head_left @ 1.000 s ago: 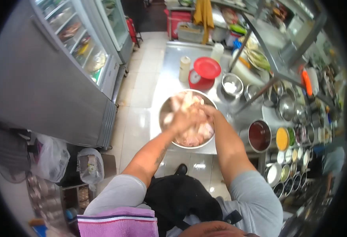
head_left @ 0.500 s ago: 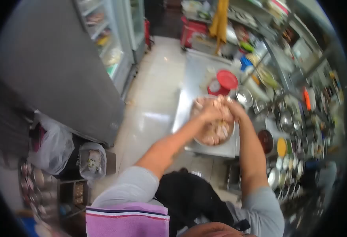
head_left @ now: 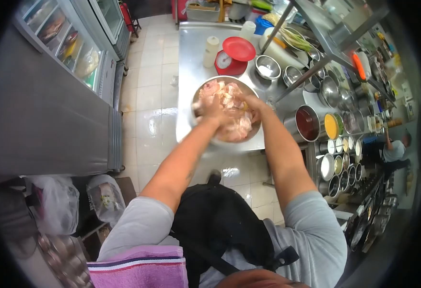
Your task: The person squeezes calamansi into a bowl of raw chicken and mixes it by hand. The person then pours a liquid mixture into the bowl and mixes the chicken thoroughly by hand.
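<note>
A wide steel bowl point(head_left: 252, 87) full of pale pink raw meat pieces point(head_left: 227, 93), which look like chicken, stands on the steel table in front of me. My left hand point(head_left: 212, 110) is in the bowl at its left side, against the meat, its fingers smeared by motion. On the bowl's right side my right hand point(head_left: 252, 106) reaches in, with its fingers partly hidden among the pieces. Whether either hand grips a piece cannot be made out.
Behind the bowl are a red kitchen scale point(head_left: 229, 62) and a squeeze bottle point(head_left: 211, 52). Small steel bowls point(head_left: 268, 67), a pot of dark red sauce point(head_left: 307, 123) and shelf posts stand to the right. Glass-door fridges point(head_left: 66, 43) line the left. Another person point(head_left: 395, 149) is far right.
My hands were close together at the bowl's far side; now they are apart, lower, one on each side of the meat. The view has shifted, so the table sits higher and further left.
</note>
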Demonstrator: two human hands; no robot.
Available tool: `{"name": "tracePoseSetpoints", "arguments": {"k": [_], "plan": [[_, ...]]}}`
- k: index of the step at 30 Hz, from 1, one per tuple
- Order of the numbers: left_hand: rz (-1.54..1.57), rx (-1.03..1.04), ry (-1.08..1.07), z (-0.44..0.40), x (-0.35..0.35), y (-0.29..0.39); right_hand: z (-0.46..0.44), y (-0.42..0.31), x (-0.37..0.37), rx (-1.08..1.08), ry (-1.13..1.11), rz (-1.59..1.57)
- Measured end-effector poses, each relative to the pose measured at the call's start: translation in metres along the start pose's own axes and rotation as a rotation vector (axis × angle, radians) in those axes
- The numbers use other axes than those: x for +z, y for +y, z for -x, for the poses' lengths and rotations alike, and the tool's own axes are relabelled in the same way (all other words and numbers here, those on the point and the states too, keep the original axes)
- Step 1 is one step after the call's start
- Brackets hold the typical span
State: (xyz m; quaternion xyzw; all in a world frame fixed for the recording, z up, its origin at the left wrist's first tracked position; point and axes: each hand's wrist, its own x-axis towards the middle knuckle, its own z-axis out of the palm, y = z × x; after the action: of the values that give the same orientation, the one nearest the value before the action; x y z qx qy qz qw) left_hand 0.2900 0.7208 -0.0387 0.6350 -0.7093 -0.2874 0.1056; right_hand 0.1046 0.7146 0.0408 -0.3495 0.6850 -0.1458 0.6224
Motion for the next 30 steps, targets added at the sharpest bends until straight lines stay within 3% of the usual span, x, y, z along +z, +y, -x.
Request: {"name": "tracePoseSetpoints", "arguments": {"k": [2,3,4,5,9,10,12,14,16,18,20,23,26,27,29,30], "plan": [[-0.044,0.008,0.037,-0.009,0.002,-0.002,-0.031,0.015,0.003,0.195,-0.005,-0.426],[0.152,-0.010,-0.124,-0.016,0.001,-0.007,-0.063,0.037,-0.002,0.197,-0.013,-0.423],[0.349,-0.019,-0.276,-0.027,-0.003,-0.008,-0.111,0.066,-0.012,0.118,-0.164,-0.579],[0.388,0.084,-0.294,-0.034,0.001,-0.009,-0.146,0.082,-0.023,0.028,-0.314,-0.733],[0.270,0.362,-0.219,-0.036,0.004,-0.011,-0.154,0.090,-0.018,-0.031,-0.085,-0.720],[0.268,0.363,-0.223,-0.044,0.015,-0.016,-0.144,0.083,-0.017,-0.029,-0.083,-0.724],[0.724,0.093,-0.249,-0.046,0.018,-0.019,-0.132,0.081,-0.007,0.031,-0.139,-0.775],[0.665,0.207,-0.164,-0.046,0.021,-0.022,-0.091,0.068,-0.004,-0.039,-0.146,-0.728],[0.997,0.198,-0.348,-0.040,-0.003,-0.010,-0.090,0.065,-0.007,-0.065,-0.037,-0.678],[1.058,0.277,-0.354,-0.014,-0.049,0.019,-0.088,0.055,-0.017,0.001,-0.079,-0.557],[0.817,0.295,-0.222,-0.028,-0.050,0.016,-0.076,0.043,-0.013,-0.249,-0.079,-0.580],[0.707,0.392,-0.146,-0.022,-0.073,0.025,-0.022,0.005,-0.006,-0.267,0.153,-0.378],[0.536,0.478,-0.154,-0.009,-0.100,0.028,0.027,-0.029,0.017,-0.278,0.170,-0.203],[0.568,0.434,-0.199,-0.021,-0.094,0.021,0.034,-0.034,0.023,-0.277,0.181,-0.205],[0.593,0.405,-0.262,-0.024,-0.096,0.011,0.046,-0.048,0.031,-0.224,0.164,0.167],[0.617,0.358,-0.323,-0.016,-0.103,0.008,0.062,-0.054,0.041,-0.224,0.167,0.171]]}}
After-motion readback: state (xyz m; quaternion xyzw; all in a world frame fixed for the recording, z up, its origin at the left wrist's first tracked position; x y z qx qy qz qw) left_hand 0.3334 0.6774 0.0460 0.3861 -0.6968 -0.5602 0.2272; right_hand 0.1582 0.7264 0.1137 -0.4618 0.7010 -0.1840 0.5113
